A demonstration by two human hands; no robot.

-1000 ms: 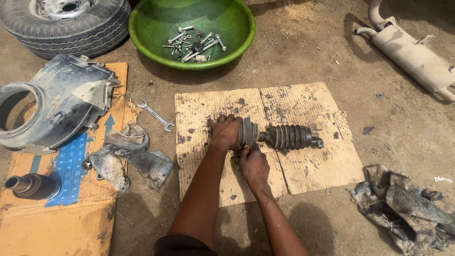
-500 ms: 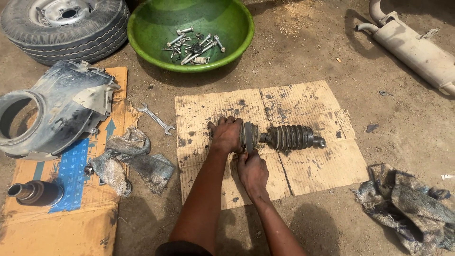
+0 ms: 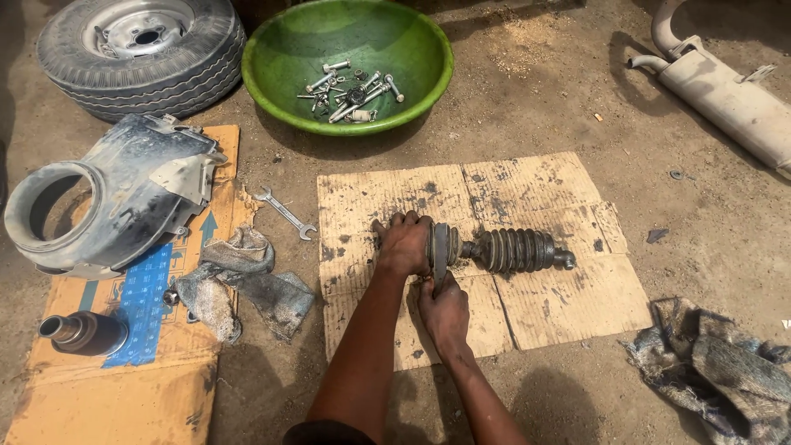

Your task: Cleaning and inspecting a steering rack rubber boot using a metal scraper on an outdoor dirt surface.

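Left hand (image 3: pixel 404 243) clenched over the left end of the axle joint (image 3: pixel 494 250), right hand (image 3: pixel 445 309) gripping its metal ring from the near side. Joint lying flat on the cardboard (image 3: pixel 560 305), ribbed boot pointing right. Far: green bowl (image 3: pixel 272 74) of bolts (image 3: pixel 350 91); left: spanner (image 3: pixel 284 213), rags (image 3: pixel 239 280).

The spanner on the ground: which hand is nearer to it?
Left. The left hand grips the joint just right of the spanner; the right hand is lower and farther right.
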